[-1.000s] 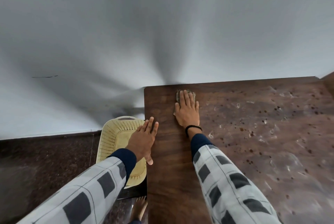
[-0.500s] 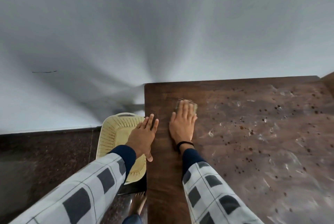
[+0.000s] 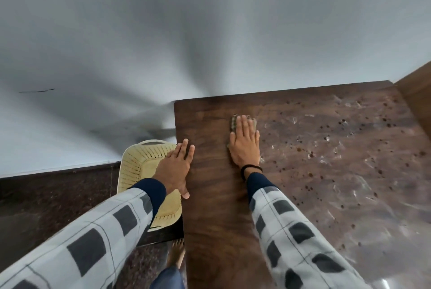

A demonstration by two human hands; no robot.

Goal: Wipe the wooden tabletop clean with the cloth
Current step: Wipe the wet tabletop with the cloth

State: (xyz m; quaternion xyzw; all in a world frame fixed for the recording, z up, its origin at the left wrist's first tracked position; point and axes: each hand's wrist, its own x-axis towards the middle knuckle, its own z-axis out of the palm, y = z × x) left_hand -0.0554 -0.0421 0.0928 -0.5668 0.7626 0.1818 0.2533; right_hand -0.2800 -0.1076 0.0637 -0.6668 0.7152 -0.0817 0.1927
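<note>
Right hand (image 3: 245,143): flat, palm down, fingers together and stretched forward, pressing on cloth; flat press likely to spread force over more of the pad.
Cloth (image 3: 233,123): small folded greenish pad, mostly hidden under right hand, only far and left edges showing; sits on tabletop near far left corner, at border of clean and dirty wood.
Left hand (image 3: 175,169): open, fingers loosely together, palm resting on left edge of tabletop, thumb along the edge; holding nothing, probably bracing body and steadying table during strokes.
Tabletop (image 3: 210,195): dark wood; strip left of and below cloth looks clean and even.
Dirt (image 3: 349,148): dark specks and pale wet smears over whole right part, from just beside cloth to right edge; most of job judged not done yet.
Basket (image 3: 140,167): cream plastic, perforated, on floor just left of table, partly under left hand; unclear if meant for catching crumbs.
Sleeves (image 3: 291,230): grey check with dark blue cuffs, black band at right wrist.
Risk: specks may get pushed onto clean strip if stroke goes leftward.
</note>
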